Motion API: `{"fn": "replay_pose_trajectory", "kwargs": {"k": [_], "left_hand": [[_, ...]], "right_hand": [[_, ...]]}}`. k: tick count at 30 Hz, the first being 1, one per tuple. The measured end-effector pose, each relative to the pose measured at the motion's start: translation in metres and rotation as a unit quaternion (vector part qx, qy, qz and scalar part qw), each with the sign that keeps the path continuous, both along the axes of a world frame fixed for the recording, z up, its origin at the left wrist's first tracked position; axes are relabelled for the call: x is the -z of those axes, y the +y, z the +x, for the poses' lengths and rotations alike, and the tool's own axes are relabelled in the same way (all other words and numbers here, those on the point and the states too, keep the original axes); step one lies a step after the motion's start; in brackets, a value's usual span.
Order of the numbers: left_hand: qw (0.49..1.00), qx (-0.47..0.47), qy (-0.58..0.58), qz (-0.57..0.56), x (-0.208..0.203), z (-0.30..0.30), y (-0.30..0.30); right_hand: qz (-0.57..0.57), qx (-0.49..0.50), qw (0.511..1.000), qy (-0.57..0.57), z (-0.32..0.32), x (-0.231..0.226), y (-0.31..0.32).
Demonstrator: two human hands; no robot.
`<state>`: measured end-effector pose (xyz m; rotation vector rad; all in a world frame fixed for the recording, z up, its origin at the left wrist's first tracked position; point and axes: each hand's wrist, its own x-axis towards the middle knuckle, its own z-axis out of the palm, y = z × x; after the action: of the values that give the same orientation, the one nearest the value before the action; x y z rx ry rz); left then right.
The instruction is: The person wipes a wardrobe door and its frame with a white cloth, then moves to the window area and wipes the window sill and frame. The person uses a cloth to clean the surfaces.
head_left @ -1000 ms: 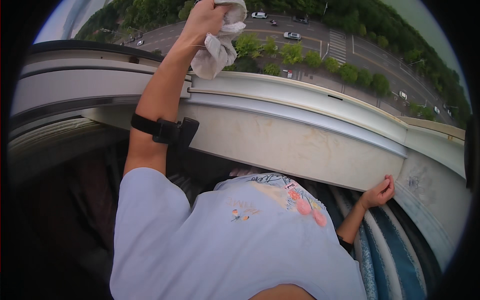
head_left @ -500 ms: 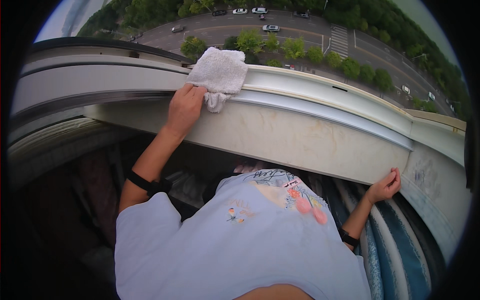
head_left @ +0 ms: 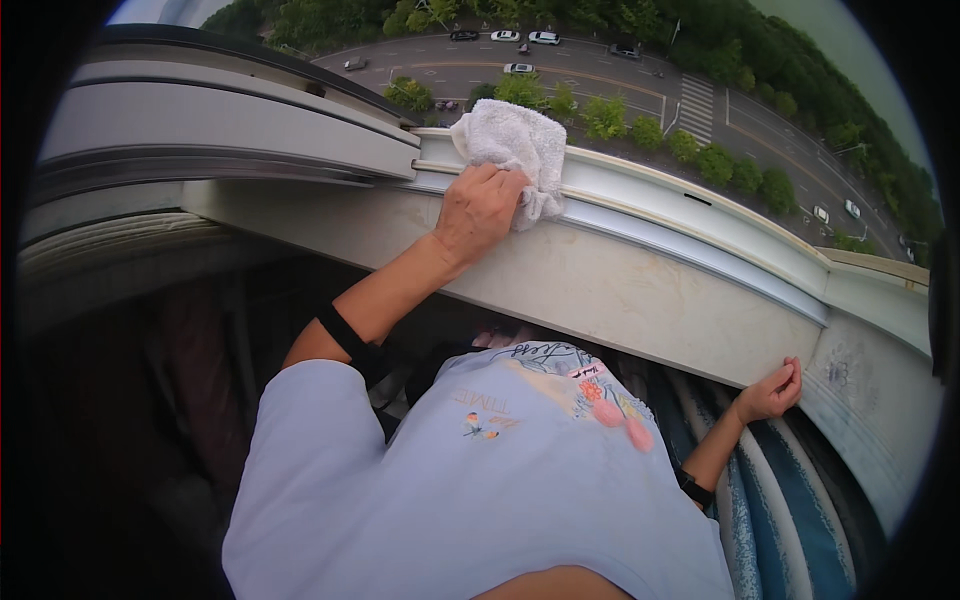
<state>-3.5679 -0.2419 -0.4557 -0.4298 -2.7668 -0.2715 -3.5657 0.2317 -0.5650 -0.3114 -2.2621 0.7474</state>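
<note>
My left hand (head_left: pixel 480 212) is closed on a white terry cloth (head_left: pixel 530 145), its fingers bunching the lower part. The cloth lies over the white window track (head_left: pixel 655 190), just right of where the sliding window frame (head_left: pixel 240 125) ends, and droops past the inner silver rail (head_left: pixel 690 248). Part of the track is covered by it. Beside the right end of the pale windowsill (head_left: pixel 620 300), my right hand (head_left: pixel 768 392) is held with its fingers curled together, and nothing shows in them.
Faint brownish stains mark the sill. Blue and white striped fabric (head_left: pixel 800 500) hangs below its right end, near a smudged white side wall (head_left: pixel 870 385). Beyond the open window, far below, runs a road (head_left: pixel 600 85) with cars and trees. The lower left is dark.
My left hand has slid to the right along the track with the cloth, uncovering the end of the window frame. My right hand stays at the sill's right end, fingers still curled.
</note>
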Motion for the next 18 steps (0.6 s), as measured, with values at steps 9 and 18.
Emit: {"fn": "replay_pose_trajectory", "kwargs": {"k": [9, 18], "left_hand": [[0.636, -0.100, -0.328, 0.691, -0.013, -0.099, 0.129], [0.729, -0.018, -0.126, 0.672, -0.138, -0.214, 0.067]], "right_hand": [[-0.028, -0.010, 1.000, -0.006, 0.003, -0.001, 0.000], [0.034, 0.002, 0.999, -0.008, 0.001, -0.008, -0.002]]}}
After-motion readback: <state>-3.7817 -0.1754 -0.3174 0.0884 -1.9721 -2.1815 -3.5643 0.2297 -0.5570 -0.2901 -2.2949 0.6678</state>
